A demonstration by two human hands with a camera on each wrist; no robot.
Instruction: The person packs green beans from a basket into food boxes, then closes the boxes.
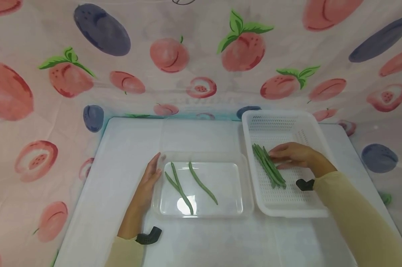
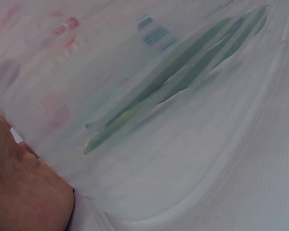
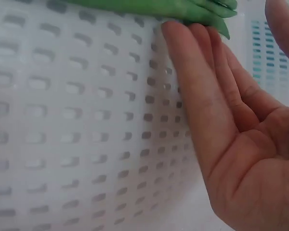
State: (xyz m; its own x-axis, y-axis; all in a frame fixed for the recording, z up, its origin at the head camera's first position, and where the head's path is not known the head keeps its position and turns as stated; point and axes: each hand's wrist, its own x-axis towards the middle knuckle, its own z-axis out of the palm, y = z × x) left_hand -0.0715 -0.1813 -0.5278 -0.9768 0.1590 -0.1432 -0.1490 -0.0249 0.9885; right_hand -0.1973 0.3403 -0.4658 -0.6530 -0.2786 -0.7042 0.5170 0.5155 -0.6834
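Note:
In the head view, my left hand (image 1: 149,180) rests against the left side of a clear plastic container (image 1: 201,216), its fingers along the wall near the top corner. Three green beans (image 1: 202,183) lie inside, two of them crossing. My right hand (image 1: 292,155) reaches into a white perforated basket (image 1: 254,178) on the right. Its fingertips touch a small bunch of green beans (image 1: 268,167) at the basket's left. Seen from the right wrist, the fingers (image 3: 197,86) are nearly straight against the bean ends, with the thumb held apart. Through the container wall, the left wrist view shows blurred beans (image 2: 183,72).
Both containers stand side by side on a white table (image 1: 130,141), the basket's left rim close to the clear container's right side. A fruit-print cloth (image 1: 201,55) hangs behind and around the table. A dark device (image 1: 149,236) sits at each wrist.

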